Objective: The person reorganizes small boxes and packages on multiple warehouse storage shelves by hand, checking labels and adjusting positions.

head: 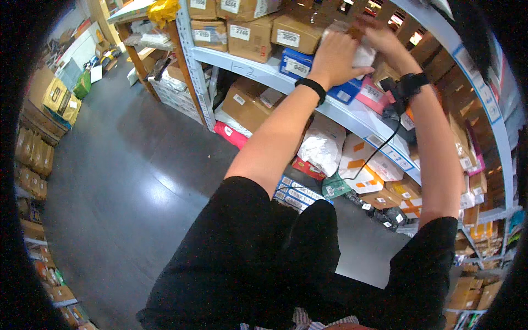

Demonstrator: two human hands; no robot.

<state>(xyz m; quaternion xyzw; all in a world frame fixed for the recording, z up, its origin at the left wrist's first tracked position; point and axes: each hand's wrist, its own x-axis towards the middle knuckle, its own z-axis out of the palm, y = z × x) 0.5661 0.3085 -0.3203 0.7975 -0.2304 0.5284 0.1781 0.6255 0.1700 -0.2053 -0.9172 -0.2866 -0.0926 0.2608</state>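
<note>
My left hand (336, 57) lies with bent fingers against a white wrapped parcel (364, 55) at the shelf's upper level. Beside it my right hand (377, 35), blurred, reaches to the parcel's far side; its fingertips are unclear. Both wrists wear black bands. A black cable (381, 146) hangs from a dark device (396, 97) at my right wrist. Just below my hands stand a blue box (295, 64), another blue box (347, 91) and a pink parcel (374, 94). Left of them sit labelled cardboard boxes (251, 43).
The metal shelf beam (247, 68) crosses in front of me. On the lower level are a large cardboard box (247, 103), a white plastic bag (322, 144) and a pink bag (231, 134). A wooden rack (142, 62) stands left. More parcels line the far right.
</note>
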